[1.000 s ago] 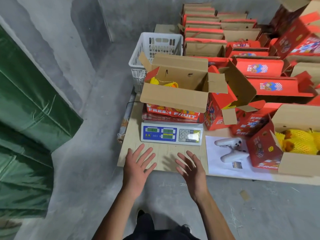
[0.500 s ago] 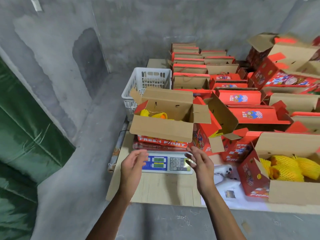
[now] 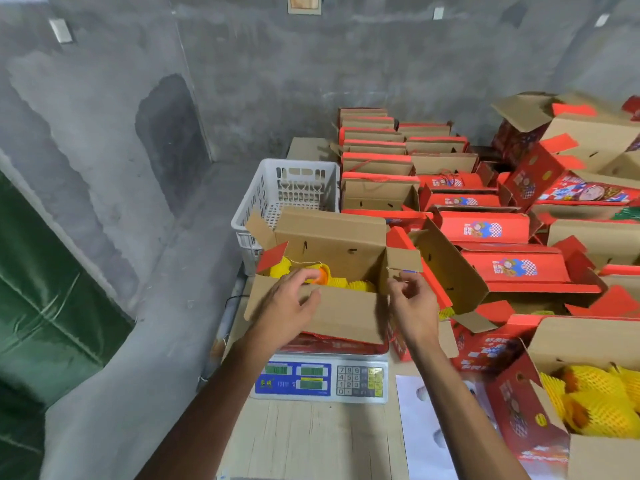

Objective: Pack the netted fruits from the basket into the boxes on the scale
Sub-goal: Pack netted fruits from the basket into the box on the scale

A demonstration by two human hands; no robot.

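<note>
An open cardboard box (image 3: 341, 318) with red printed sides stands on the blue-faced scale (image 3: 322, 380). Inside it lie yellow netted fruits (image 3: 282, 271), with one orange fruit showing. My left hand (image 3: 287, 304) reaches over the box's front flap, fingers relaxed, fingertips at the orange fruit. My right hand (image 3: 414, 301) hovers at the box's right end with loosely curled fingers just under the small side flap, holding nothing that I can see. Behind the box stands the white plastic basket (image 3: 289, 187); its visible inside shows no fruit.
A second open box (image 3: 588, 344) holding yellow netted fruits sits at the lower right. Many red and brown boxes (image 3: 485, 230) are stacked behind and to the right. White paper (image 3: 420, 431) lies on the wooden table (image 3: 311, 441). A green tarp (image 3: 52, 306) hangs at the left.
Both hands have moved forward from the table edge, past the scale, up to the box. The view has tilted upward, showing more of the wall.
</note>
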